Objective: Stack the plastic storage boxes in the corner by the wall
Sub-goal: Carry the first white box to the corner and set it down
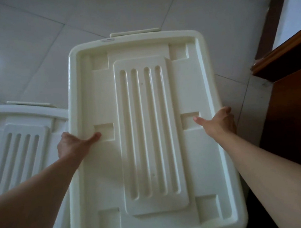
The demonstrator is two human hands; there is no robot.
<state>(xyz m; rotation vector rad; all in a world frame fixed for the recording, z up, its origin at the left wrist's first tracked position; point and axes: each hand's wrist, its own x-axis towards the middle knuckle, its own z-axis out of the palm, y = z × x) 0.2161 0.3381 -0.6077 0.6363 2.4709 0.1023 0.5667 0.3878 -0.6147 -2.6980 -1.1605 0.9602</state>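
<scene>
the step in hand was judged to be the carry: a cream storage box [148,117], lid on, was held by both long sides, with tiled floor [31,51] showing beyond its far end. whether it was fully clear of the floor could not be told from the head view (the underside was hidden).

grip state. the left hand [72,146] held the left rim of the box, thumb laid across the lid surface and the remaining fingers wrapped out of sight under the edge. the right hand [218,124] mirrored it on the right rim, thumb on the lid, fingers curled over the side. both grips were closed on the box, set about midway along its length.

location of the task items. the held box filled the middle of the view, its far end latch [134,32] pointing away from the person. a second storage box [18,136], same lid pattern, sat lower and to the left, just beside or slightly under the held box's left edge. a brown wooden panel [290,101] stood along the right side of the floor.

next move, as judged. the held box would need to be shifted over the second box, squared to its lid so the base seats in the lid recesses, then lowered evenly. the corner by the wall was not clearly identifiable here.
</scene>
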